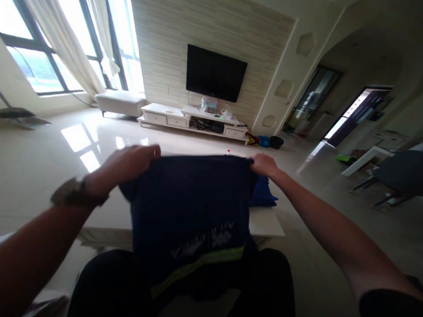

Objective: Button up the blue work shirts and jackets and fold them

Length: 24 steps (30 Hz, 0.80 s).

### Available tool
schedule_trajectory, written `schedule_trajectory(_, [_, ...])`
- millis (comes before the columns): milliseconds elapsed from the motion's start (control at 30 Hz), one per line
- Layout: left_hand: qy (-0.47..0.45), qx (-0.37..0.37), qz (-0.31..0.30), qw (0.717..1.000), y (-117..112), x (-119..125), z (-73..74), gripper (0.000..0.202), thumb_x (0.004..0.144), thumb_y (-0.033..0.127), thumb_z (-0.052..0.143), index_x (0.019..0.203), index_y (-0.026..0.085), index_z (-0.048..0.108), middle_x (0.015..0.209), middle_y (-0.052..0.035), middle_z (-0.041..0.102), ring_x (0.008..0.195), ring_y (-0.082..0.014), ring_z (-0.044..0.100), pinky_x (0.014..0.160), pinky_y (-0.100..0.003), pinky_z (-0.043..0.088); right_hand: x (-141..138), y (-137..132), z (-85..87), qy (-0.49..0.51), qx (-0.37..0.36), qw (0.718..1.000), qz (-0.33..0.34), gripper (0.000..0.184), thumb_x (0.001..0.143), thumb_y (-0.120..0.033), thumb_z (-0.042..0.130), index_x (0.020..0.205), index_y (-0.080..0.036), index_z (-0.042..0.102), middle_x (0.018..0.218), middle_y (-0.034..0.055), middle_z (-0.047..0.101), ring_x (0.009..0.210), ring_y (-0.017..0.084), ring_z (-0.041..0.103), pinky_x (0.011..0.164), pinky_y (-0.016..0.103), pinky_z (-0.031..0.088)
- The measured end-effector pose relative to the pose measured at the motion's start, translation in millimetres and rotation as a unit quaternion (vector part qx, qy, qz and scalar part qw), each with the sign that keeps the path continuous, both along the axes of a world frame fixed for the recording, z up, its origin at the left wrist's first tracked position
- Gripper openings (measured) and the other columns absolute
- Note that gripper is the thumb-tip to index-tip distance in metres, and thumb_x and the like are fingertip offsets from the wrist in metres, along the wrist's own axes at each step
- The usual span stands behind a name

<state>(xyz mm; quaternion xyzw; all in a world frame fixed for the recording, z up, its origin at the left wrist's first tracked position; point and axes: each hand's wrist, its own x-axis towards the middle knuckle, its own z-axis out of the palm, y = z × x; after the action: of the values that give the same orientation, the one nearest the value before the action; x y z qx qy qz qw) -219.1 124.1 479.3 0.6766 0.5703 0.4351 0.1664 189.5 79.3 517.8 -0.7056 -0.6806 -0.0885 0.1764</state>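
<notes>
A dark blue shirt [192,195] hangs stretched between my two hands above my knees. White lettering, upside down to me, and a yellow-green stripe cross its lower part, which is blurred. My left hand [130,162], with a watch on the wrist, pinches the top left corner. At the top right corner, my right hand [263,164] grips the fabric with closed fingers. Behind the shirt is a low white table [266,222], mostly hidden by the cloth. Brighter blue folded cloth [264,193] lies on it, just below my right hand.
A bottle with a red cap [228,152] peeks over the shirt's top edge. Across the room stand a white TV cabinet [157,118] and a pale bench [120,103]. Bags [264,141] sit on the floor beside the cabinet. A dark chair [405,171] is at the right.
</notes>
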Motion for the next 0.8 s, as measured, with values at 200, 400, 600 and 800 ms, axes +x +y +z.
schedule_trajectory(200, [0.248,0.334,0.110,0.903,55,-6,165.2,0.028,0.102,0.016,0.039,0.119,0.012,0.060,0.115,-0.0092,0.056,0.139,-0.0372,0.047,0.107,-0.064,0.039,-35,77,147.9,0.019,0.284,0.958,-0.039,0.055,0.101,-0.022,0.026,0.123,0.017,0.056,0.125,0.0236,0.060,0.119,0.020,0.053,0.092,0.035,0.033])
schedule_trajectory(400, [0.225,0.398,0.102,0.883,33,-20,166.8,0.038,0.103,0.022,0.026,0.114,0.014,0.062,0.110,-0.0069,0.050,0.142,-0.0405,0.042,0.108,-0.066,0.029,-16,49,139.1,-0.024,0.366,0.930,0.010,0.040,0.100,-0.010,0.035,0.132,0.002,0.056,0.128,0.0212,0.056,0.122,0.025,0.044,0.101,0.038,0.029])
schedule_trajectory(600, [0.242,0.228,-0.068,0.941,7,-12,-18.1,0.019,0.095,0.015,0.047,0.094,0.022,0.065,0.090,-0.0086,0.057,0.112,-0.0308,0.056,0.112,-0.053,0.039,27,23,-51.8,-0.031,0.152,0.987,0.047,0.038,0.095,-0.016,0.049,0.128,-0.012,0.068,0.119,0.0146,0.067,0.112,0.028,0.052,0.100,0.038,0.039])
schedule_trajectory(800, [0.347,-0.049,-0.115,0.929,-25,6,-212.5,0.035,0.094,0.009,0.040,0.110,0.021,0.069,0.109,-0.0176,0.068,0.116,-0.0314,0.060,0.105,-0.046,0.044,19,-13,-250.5,0.049,-0.204,0.978,0.010,0.049,0.091,-0.014,0.050,0.137,-0.020,0.066,0.143,0.0099,0.062,0.133,0.025,0.051,0.111,0.036,0.040])
